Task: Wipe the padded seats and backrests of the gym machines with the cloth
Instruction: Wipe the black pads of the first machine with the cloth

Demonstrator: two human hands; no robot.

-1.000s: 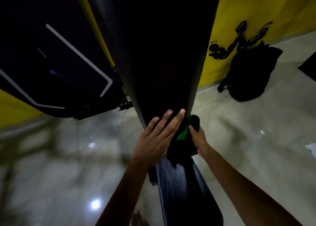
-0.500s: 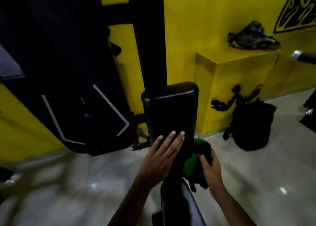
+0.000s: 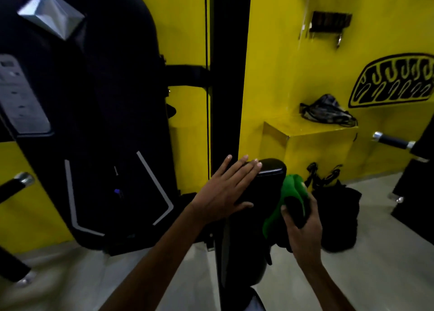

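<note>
In the head view, I see my left hand (image 3: pixel 225 191) lying flat, fingers straight, on the upper part of the black padded backrest (image 3: pixel 265 181) of the gym machine; it presses and grips nothing. My right hand (image 3: pixel 303 223) has its grip clamped on the bunched green and black cloth (image 3: pixel 290 193), which sits against the right edge of the backrest, just below its top.

The risks, as I judge them: the cloth is crumpled into a lump, so only a small part meets the pad, and a pass from here may leave the front face and the top edge unwiped. A loose end hangs down under my hand, and it may catch on the black steel upright (image 3: pixel 225 75) behind the pad or slip out of my fingers. The pad looks smooth and a little glossy, so my flat left hand may slide if I lean on it. The picture is dark, so I cannot tell which parts are already clean.
</note>
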